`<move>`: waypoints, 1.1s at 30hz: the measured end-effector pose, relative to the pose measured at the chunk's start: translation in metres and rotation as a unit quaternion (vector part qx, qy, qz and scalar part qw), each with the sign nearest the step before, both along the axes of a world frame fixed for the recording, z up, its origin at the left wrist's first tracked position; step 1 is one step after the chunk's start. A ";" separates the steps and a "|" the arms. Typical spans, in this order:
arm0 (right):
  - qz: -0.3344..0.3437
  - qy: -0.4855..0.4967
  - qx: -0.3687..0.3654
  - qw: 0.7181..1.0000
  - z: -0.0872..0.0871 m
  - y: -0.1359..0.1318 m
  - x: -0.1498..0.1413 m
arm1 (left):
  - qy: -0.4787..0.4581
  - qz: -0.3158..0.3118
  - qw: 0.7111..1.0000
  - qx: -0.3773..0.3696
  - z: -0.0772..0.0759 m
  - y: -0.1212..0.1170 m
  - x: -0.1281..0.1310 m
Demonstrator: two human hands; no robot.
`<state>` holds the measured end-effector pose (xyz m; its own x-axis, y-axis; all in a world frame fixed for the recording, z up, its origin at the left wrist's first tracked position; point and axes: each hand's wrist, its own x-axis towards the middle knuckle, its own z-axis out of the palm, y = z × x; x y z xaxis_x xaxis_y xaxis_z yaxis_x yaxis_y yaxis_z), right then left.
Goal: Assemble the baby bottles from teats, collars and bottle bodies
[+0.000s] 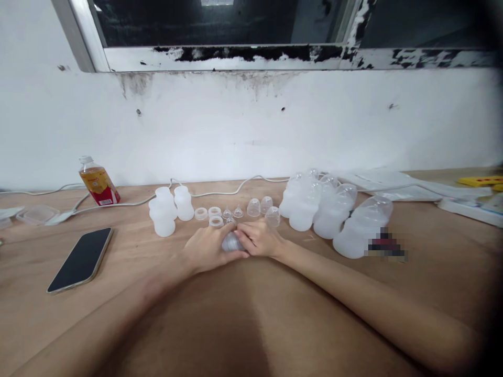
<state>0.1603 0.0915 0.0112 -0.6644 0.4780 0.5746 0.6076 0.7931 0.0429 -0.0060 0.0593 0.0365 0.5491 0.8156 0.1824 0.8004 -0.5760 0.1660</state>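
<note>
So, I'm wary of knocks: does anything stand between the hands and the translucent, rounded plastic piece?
Nothing visible: the left hand and right hand both touch the piece; the small clear plastic teats stand beyond it.

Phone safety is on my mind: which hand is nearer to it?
Left. The left hand is to the right of the phone, apart from it; the right hand is farther right, beyond the left.

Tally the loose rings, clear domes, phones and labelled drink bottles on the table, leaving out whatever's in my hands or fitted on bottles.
Loose rings: 3
Loose clear domes: 3
Phone: 1
Labelled drink bottle: 1
Total: 8
</note>
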 end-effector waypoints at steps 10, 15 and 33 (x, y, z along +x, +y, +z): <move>0.075 -0.026 0.111 0.991 0.012 0.011 0.024 | -0.107 -0.091 0.983 -0.116 0.012 0.009 -0.012; -0.033 -0.151 0.069 0.986 0.042 0.016 0.042 | -0.311 -0.093 0.910 -0.258 0.006 0.027 -0.045; -0.184 -0.045 -0.007 0.982 0.029 0.017 0.025 | -0.217 -0.058 0.958 -0.178 0.007 0.025 -0.040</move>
<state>0.1857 0.1085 0.0400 -0.4926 0.7024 0.5138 0.8476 0.5210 0.1005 -0.0455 0.0841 0.0433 0.5754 0.8065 0.1359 0.5449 -0.5020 0.6716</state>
